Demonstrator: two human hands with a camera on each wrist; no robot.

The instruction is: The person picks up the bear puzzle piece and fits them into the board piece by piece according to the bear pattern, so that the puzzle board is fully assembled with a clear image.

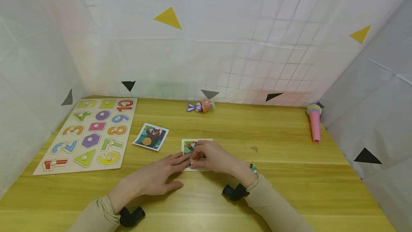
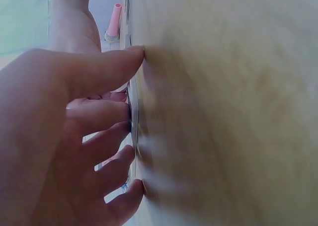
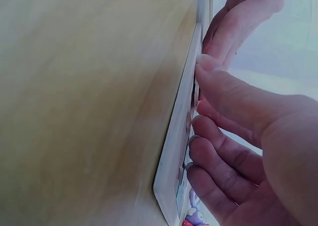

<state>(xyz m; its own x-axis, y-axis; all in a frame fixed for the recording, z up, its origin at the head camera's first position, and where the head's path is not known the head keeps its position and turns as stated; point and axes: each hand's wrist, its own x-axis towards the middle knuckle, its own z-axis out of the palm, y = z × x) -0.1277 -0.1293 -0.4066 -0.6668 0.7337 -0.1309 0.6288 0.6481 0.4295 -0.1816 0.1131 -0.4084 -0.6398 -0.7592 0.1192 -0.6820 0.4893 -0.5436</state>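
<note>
Puzzle board (image 1: pixel 186 148) best held flat by left hand (image 1: pixel 154 176), fingers spread; right hand (image 1: pixel 215 156) curled over it, pinch can't be told.

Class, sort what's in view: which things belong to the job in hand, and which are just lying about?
In the job:
left hand and right hand, both at the small picture board
bear card, probably the model
teal piece by the right wrist, probably; partly hidden

Lying about:
number board
rabbit toy
pink microphone
</note>
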